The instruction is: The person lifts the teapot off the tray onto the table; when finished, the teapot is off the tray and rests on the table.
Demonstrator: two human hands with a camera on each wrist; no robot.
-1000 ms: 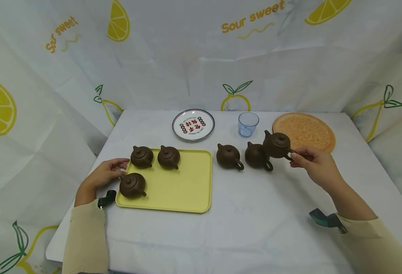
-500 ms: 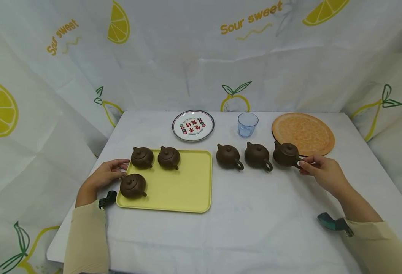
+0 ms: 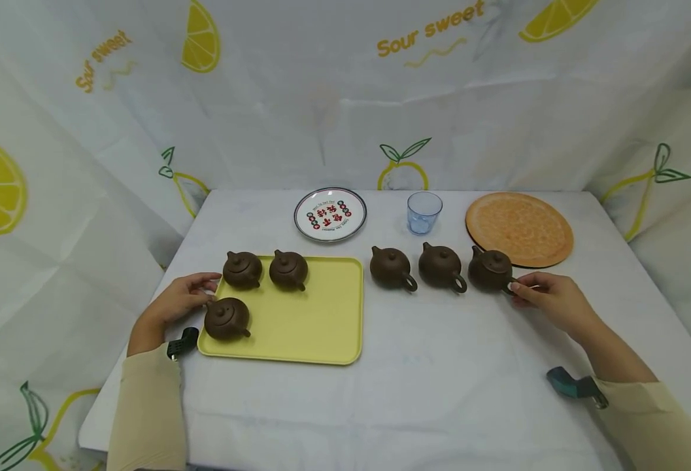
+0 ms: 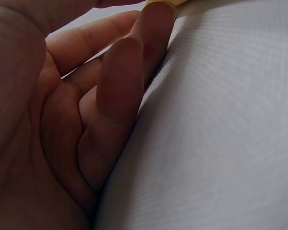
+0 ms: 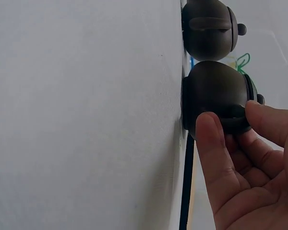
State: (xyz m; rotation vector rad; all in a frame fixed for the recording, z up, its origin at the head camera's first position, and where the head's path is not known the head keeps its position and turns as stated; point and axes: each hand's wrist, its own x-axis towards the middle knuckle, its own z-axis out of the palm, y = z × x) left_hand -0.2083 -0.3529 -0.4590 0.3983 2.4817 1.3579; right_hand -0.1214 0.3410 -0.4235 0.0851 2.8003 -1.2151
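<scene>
My right hand [image 3: 557, 304] pinches the handle of a dark brown teapot [image 3: 489, 270], which stands on the table at the right end of a row. In the right wrist view the thumb and fingers close around that handle of the teapot [image 5: 213, 96]. Two matching teapots, a middle one [image 3: 439, 263] and a left one [image 3: 389, 267], stand beside it, spouts pointing away. My left hand [image 3: 176, 304] rests at the left edge of a yellow tray [image 3: 304, 327], fingers loosely bent. On the tray sit three more teapots: back left [image 3: 242, 271], back middle [image 3: 288, 270] and front left [image 3: 226, 318].
Behind the row stand a blue glass [image 3: 424, 212] and a round pizza-patterned mat [image 3: 520, 229]. A white plate [image 3: 330, 214] with red lettering lies behind the tray. A lemon-print curtain [image 3: 321, 98] closes off the table's far side.
My right hand has lowered the teapot from above the row, moving it rightward and down to the table beside the other two. The left hand has stayed at the tray's edge.
</scene>
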